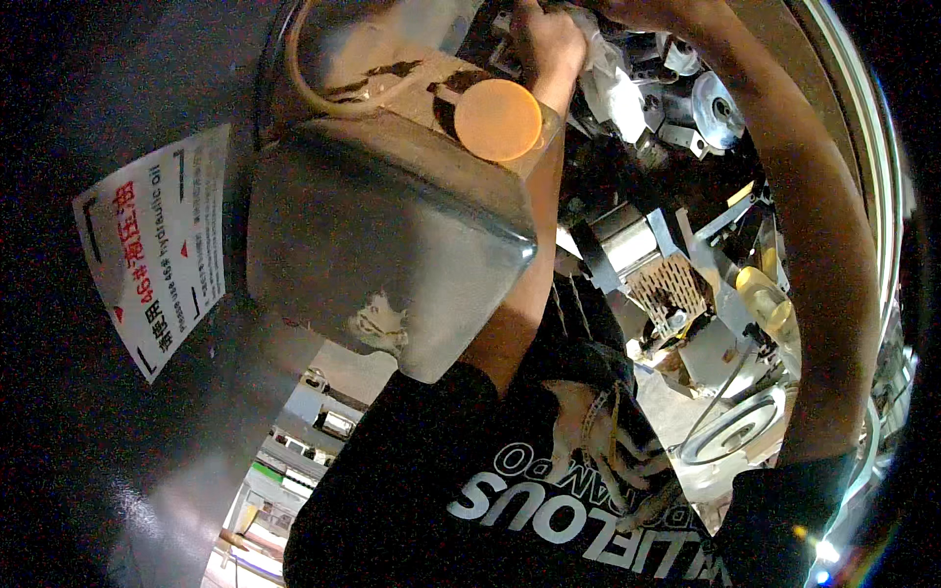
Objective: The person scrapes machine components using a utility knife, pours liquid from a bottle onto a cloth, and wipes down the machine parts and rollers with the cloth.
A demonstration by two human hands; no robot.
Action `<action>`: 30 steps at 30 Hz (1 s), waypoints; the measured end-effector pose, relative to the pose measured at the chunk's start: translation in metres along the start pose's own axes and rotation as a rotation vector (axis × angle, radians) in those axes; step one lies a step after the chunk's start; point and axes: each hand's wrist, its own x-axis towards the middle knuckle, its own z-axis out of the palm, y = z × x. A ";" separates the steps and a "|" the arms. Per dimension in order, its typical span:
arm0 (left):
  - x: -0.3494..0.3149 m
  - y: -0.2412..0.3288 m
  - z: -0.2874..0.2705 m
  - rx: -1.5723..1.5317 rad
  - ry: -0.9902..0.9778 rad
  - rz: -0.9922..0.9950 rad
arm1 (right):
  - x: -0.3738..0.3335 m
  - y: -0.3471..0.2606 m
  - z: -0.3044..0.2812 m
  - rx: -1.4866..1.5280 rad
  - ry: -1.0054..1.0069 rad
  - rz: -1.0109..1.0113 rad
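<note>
My left hand (551, 41) is at the top edge, its fingers curled closed. What they grip, if anything, is hidden. Right beside it hangs a crumpled whitish piece (616, 93), cloth or thin plastic; I cannot tell which. Over the top of that piece reaches my right hand (659, 12), mostly cut off by the frame, so its fingers do not show. My left forearm passes behind a grey metal box (392, 225) with a round orange cap (498, 120) on top. Metal machine parts, among them a shiny round motor-like part (718, 110), lie between my arms.
A dark machine panel with a white printed label (157, 245) fills the left side. Below my right arm are a slotted metal guard (671, 294), a yellow cylindrical part (765, 299) and a pale round disc (735, 426). Shelving (304, 431) shows at lower left.
</note>
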 end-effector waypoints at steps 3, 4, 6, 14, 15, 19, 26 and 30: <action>-0.019 -0.016 0.024 0.097 0.038 0.234 | 0.000 0.014 0.002 -0.067 -0.019 0.003; -0.014 -0.018 0.023 0.207 0.035 0.309 | -0.001 0.017 0.001 -0.054 -0.019 0.004; -0.012 -0.009 0.002 0.447 0.058 0.485 | 0.011 0.003 -0.002 -0.024 -0.005 -0.022; 0.000 -0.027 -0.032 0.733 0.087 0.642 | 0.019 -0.043 -0.038 0.440 0.068 0.097; -0.002 -0.039 -0.012 0.693 0.068 0.607 | 0.007 -0.032 -0.027 0.216 0.180 0.197; 0.048 0.025 -0.039 0.109 -0.162 0.339 | 0.037 -0.065 -0.031 -0.060 0.139 0.506; 0.020 -0.027 -0.004 0.363 0.136 0.337 | 0.020 -0.021 -0.024 -0.162 -0.117 0.319; 0.044 0.002 -0.029 0.011 0.035 0.154 | 0.027 -0.036 -0.034 -0.061 -0.032 0.272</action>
